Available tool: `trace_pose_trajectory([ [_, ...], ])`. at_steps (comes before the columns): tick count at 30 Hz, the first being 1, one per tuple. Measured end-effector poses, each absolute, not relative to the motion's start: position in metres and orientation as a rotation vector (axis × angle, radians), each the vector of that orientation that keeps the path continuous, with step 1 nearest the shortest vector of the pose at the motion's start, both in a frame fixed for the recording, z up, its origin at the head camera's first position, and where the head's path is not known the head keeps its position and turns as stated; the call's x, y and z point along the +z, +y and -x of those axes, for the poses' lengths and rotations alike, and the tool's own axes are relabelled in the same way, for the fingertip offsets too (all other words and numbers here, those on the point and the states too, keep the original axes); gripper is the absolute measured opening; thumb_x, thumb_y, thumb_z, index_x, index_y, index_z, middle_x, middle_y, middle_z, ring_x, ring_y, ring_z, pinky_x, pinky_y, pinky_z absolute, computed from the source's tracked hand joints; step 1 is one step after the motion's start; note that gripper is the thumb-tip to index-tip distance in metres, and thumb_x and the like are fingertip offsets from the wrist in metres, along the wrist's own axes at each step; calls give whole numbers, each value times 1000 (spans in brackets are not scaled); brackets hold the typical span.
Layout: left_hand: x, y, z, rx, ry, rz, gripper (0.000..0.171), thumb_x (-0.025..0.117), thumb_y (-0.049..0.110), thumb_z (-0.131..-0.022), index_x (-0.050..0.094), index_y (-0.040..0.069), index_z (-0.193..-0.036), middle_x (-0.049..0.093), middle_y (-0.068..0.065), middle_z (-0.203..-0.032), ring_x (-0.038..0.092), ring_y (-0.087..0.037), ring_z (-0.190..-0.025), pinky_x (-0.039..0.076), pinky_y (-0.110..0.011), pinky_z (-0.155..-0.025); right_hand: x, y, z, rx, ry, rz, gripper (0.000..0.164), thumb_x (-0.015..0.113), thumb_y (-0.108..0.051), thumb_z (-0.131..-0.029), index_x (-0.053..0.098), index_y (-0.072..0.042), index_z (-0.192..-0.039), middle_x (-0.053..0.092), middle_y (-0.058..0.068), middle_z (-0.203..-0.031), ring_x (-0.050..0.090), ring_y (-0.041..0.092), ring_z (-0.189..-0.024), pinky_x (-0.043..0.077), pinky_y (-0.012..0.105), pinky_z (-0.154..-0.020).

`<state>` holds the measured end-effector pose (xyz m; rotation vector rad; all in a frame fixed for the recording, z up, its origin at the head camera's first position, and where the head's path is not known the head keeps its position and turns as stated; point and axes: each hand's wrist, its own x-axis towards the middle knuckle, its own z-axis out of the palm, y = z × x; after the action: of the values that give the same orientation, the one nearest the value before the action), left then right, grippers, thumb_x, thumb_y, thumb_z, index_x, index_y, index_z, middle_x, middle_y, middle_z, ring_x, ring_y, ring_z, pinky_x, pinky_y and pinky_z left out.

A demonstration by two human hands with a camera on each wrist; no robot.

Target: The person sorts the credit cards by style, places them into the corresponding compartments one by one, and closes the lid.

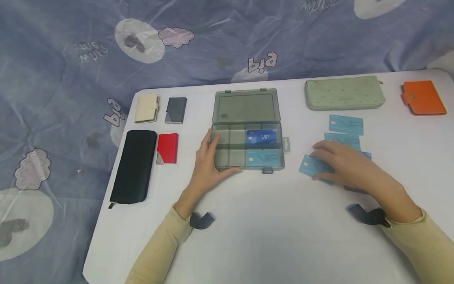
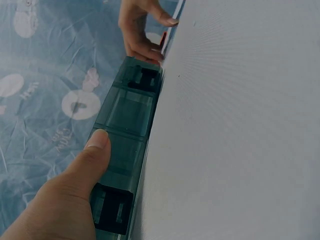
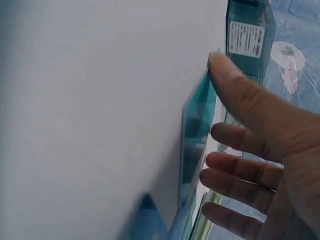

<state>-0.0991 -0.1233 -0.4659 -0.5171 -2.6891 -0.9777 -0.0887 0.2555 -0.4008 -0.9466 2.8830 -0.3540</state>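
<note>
Card (image 1: 310,166) lies between thumb and fingers of the right hand (image 1: 343,165).

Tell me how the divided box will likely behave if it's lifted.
The divided box is likely stiff: its translucent, plastic-looking walls keep straight edges. Its lid may swing, since it lies open from the back edge. The dark blue card and light blue card inside could slide out if it tilts, as nothing covers them.

We see a white table (image 1: 276,228) bearing a cream wallet (image 1: 146,107), grey case (image 1: 175,110), red case (image 1: 168,147), black purse (image 1: 133,167), open plastic box (image 1: 237,136), green pouch (image 1: 345,93), orange wallet (image 1: 425,98) and blue cards (image 1: 345,124).
</note>
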Motion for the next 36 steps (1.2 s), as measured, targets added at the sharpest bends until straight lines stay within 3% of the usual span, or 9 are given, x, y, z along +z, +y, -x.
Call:
trace_pose_trajectory([
  [7,-465,-123,99,-968,-2687,520,107,76,58,-62,29,9,-145,14,-12,-154,25,-22,-137,33,-45,-94,-397,248,93,-366,2816,838,57,83,-34,-63,62,-4,-106,54,7,-108,51,24,-101,43,44,-92],
  [14,-463,-123,99,-965,-2695,511,107,76,58,-63,28,10,-145,13,-11,-154,25,-22,-137,33,-45,-94,-397,240,95,-365,2795,755,54,82,-30,-64,55,-5,-103,51,2,-94,45,18,-85,42,37,-80],
  [20,-466,-123,99,-974,-2692,514,108,76,58,-62,28,10,-145,12,-10,-155,26,-23,-136,33,-45,-94,-398,241,94,-371,2778,694,58,79,-28,-70,52,-3,-115,60,9,-106,55,25,-95,45,44,-86],
  [27,-467,-122,99,-967,-2697,516,107,76,59,-62,28,11,-145,12,-9,-155,28,-23,-135,34,-43,-92,-402,246,96,-375,2773,716,61,79,-31,-70,54,-5,-120,60,8,-109,55,27,-104,42,47,-91],
  [36,-467,-122,99,-989,-2680,516,107,77,58,-62,28,10,-145,12,-10,-155,26,-22,-137,33,-45,-93,-386,214,101,-529,2833,995,43,79,-29,-68,59,-10,-102,60,-2,-91,56,14,-79,47,36,-71],
])
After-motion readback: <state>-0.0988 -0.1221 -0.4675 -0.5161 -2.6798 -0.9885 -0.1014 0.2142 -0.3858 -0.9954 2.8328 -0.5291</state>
